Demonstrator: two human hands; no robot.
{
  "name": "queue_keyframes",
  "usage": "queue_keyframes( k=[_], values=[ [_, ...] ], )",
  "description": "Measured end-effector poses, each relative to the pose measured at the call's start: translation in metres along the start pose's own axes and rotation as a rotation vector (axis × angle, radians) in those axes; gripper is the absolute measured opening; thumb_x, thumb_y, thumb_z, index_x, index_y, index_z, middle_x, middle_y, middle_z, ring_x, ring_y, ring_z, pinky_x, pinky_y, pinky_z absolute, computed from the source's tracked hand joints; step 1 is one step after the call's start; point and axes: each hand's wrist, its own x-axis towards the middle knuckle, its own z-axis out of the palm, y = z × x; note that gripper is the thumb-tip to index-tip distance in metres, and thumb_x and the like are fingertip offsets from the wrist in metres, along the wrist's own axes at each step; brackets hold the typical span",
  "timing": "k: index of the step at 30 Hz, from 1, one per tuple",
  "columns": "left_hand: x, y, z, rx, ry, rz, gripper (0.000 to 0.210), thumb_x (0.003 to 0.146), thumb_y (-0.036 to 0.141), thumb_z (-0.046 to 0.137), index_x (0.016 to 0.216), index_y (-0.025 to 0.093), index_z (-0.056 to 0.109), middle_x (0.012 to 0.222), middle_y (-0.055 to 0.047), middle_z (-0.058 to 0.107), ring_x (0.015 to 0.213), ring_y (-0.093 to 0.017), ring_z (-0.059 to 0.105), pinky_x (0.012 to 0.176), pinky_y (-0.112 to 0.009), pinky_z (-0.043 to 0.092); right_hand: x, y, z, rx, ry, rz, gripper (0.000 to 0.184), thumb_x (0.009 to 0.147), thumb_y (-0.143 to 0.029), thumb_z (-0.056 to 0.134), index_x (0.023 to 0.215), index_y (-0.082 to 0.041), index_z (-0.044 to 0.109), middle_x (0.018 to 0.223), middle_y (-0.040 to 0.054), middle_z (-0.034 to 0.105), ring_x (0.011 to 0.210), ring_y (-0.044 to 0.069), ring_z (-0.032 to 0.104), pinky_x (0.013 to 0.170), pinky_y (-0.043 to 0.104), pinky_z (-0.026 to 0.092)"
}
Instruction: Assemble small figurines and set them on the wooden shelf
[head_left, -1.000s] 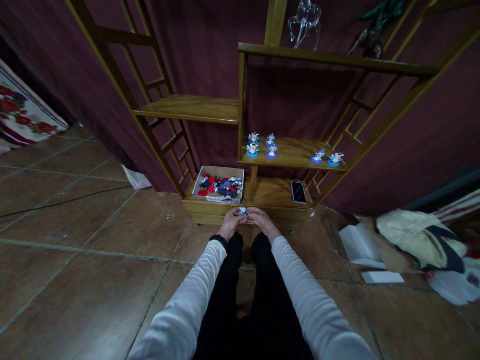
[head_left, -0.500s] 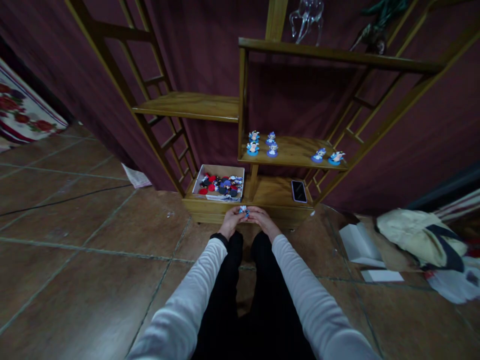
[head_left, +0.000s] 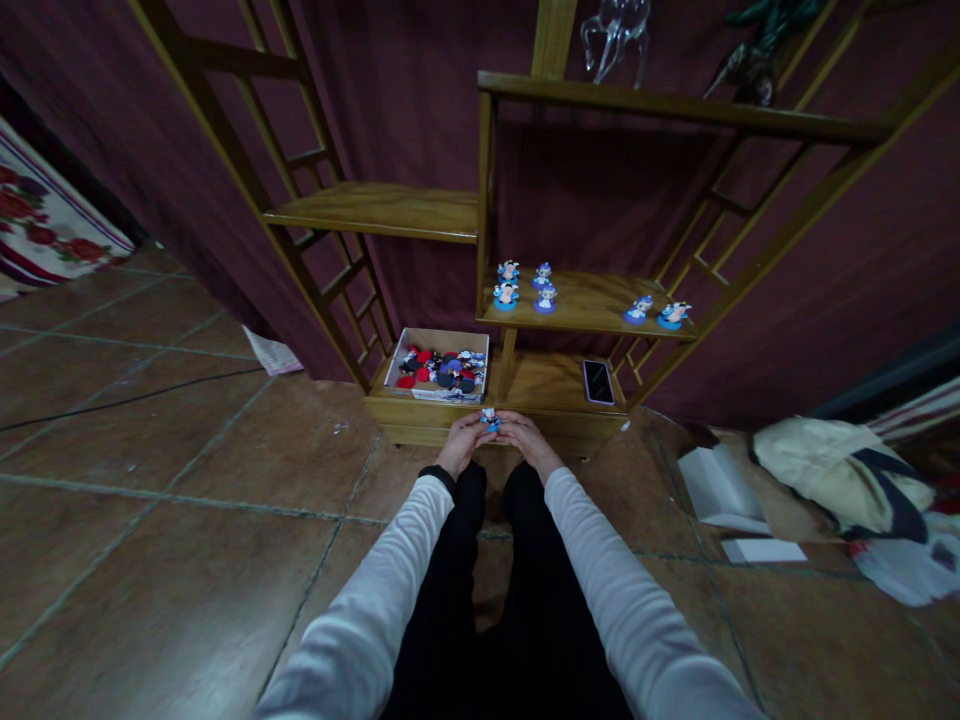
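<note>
Between the fingers of both hands sits a small white and blue figurine, upright, just in front of the cabinet's lower ledge. My left hand is closed on its left side, and my right hand is closed on its right. Behind the left hand stands an open cardboard box filled with several figurines on red, black and purple bases. On the middle shelf are more figurines: blue-based ones and purple-based ones at the left, and a purple one beside a blue one at the right.
A phone lies on the lower ledge at the right. Glass legs of an ornament and a dark green ornament stand on the upper shelf. White box pieces and a cream bag are on the floor at right.
The figurine has turned slightly in my fingers and now sits more upright and a bit more exposed. Both hands stay in nearly the same place.
</note>
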Motion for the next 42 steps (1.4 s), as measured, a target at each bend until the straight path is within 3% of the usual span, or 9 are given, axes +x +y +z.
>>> queue_keyframes(
  k=[9, 20, 42],
  values=[
    [-0.0038, 0.0037, 0.0031, -0.018, 0.020, -0.015, 0.028, 0.066, 0.000, 0.060, 0.092, 0.010, 0.064, 0.081, -0.009, 0.068, 0.075, -0.015, 0.066, 0.072, -0.026, 0.054, -0.0029, -0.0030, 0.0020, 0.028, 0.002, -0.016, 0.033, 0.058, -0.023, 0.066, 0.091, -0.020, 0.064, 0.086, 0.0026, 0.069, 0.086, 0.018, 0.063, 0.084, 0.035, 0.048],
    [-0.0035, 0.0009, -0.0002, -0.018, -0.118, 0.013, 0.038, 0.063, -0.001, 0.064, 0.098, 0.012, 0.065, 0.090, -0.008, 0.068, 0.083, -0.015, 0.064, 0.082, -0.028, 0.051, -0.0022, -0.0021, -0.0002, 0.060, 0.017, -0.030, 0.030, 0.058, -0.022, 0.065, 0.088, -0.021, 0.065, 0.089, 0.0026, 0.069, 0.092, 0.020, 0.063, 0.087, 0.036, 0.046],
    [-0.0033, -0.0010, 0.0004, -0.003, -0.097, 0.036, 0.037, 0.066, 0.001, 0.065, 0.100, 0.013, 0.064, 0.090, -0.007, 0.067, 0.079, -0.012, 0.063, 0.081, -0.026, 0.050, 0.0020, 0.0036, -0.0023, 0.095, -0.016, -0.057, 0.035, 0.054, -0.029, 0.073, 0.087, -0.020, 0.065, 0.087, 0.0025, 0.069, 0.089, 0.020, 0.063, 0.089, 0.037, 0.045]
  ],
)
